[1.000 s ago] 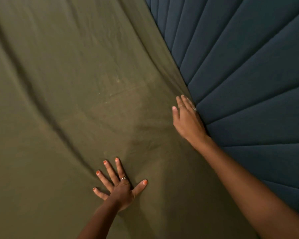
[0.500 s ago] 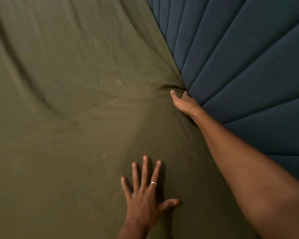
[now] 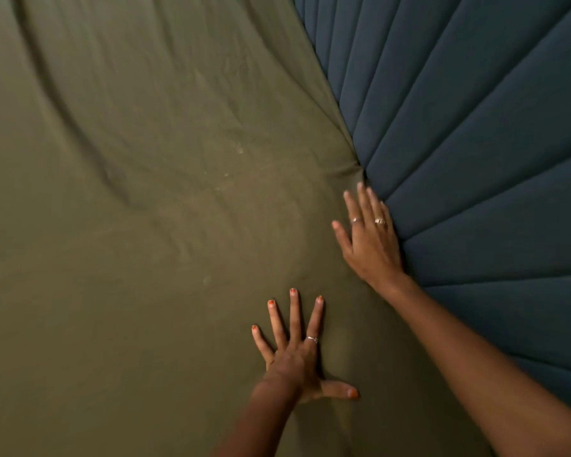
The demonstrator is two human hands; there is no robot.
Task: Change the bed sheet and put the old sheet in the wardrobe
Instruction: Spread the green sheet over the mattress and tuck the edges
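Hands lay flat, fingers spread: left hand (image 3: 295,354) and right hand (image 3: 370,245) pressed the soft, limp olive sheet (image 3: 145,225); best gripped at its headboard (image 3: 475,159) edge.

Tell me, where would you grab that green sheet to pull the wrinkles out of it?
Probably at the long raised fold on the olive sheet, coming from above and pinching its crest. Elsewhere the cloth lies flat, giving fingers little to catch. The left hand and right hand rest flat near the padded blue headboard, gripping nothing.
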